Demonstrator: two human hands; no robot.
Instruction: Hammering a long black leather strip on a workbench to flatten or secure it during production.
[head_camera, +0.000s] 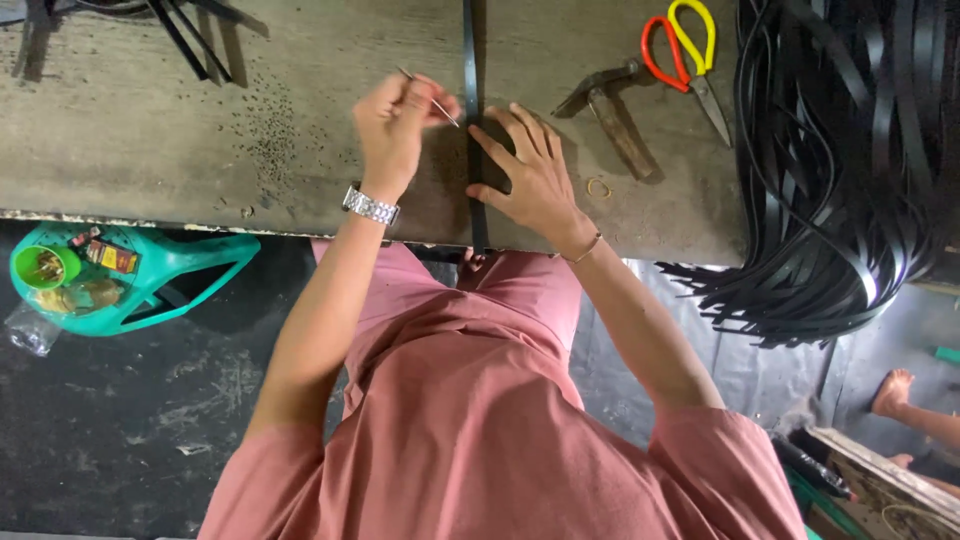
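- The worn wooden tabletop (150, 130) stretched under both hands, its near edge just below the wrists.
- A big heap of black straps (840, 170) lay well to the right of the right hand.
- A teal plastic basket (190, 275) sat on the floor, below and left of the left hand.
- One long black strap (470, 50) ran straight away between the hands.
- The right hand (535, 180) lay open, fingers spread, pressing that strap flat.
- The left hand (395, 125) was pinched shut around a thin metal tool (430, 98), its tip touching the strap.
- A hammer (610, 105) lay near the right hand's far side.
- Red-and-yellow scissors (685, 55) lay just beyond the hammer.
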